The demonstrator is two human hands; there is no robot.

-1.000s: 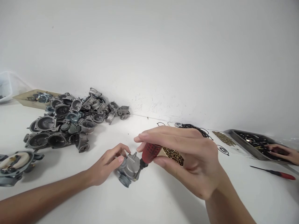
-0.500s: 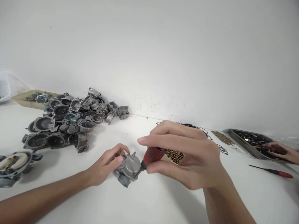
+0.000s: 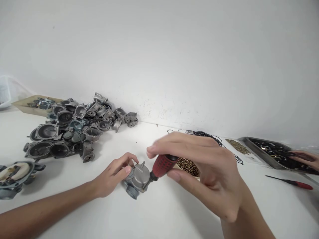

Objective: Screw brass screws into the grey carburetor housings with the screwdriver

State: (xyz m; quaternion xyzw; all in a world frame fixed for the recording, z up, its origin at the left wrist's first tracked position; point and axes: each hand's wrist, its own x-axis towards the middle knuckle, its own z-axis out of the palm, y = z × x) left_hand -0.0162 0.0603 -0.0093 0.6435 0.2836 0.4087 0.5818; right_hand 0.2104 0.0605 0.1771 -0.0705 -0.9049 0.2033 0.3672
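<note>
Left hand [image 3: 113, 174]: fingers closed on carburetor [image 3: 141, 179], resting on white surface [image 3: 99, 219]. Right hand [image 3: 216, 166]: fingers half-open, loosely about red-handled screwdriver [image 3: 161, 166], tip at corner screw [image 3: 143, 190]. Change: right thumb drawn back, tip unmoved; apparently re-gripping between turns.

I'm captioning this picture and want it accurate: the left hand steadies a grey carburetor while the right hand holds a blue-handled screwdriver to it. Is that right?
Not quite: the head view shows that the screwdriver has a red handle with black parts, not a blue one. The left hand does steady the grey carburetor, and the right hand holds the screwdriver to it.
</note>
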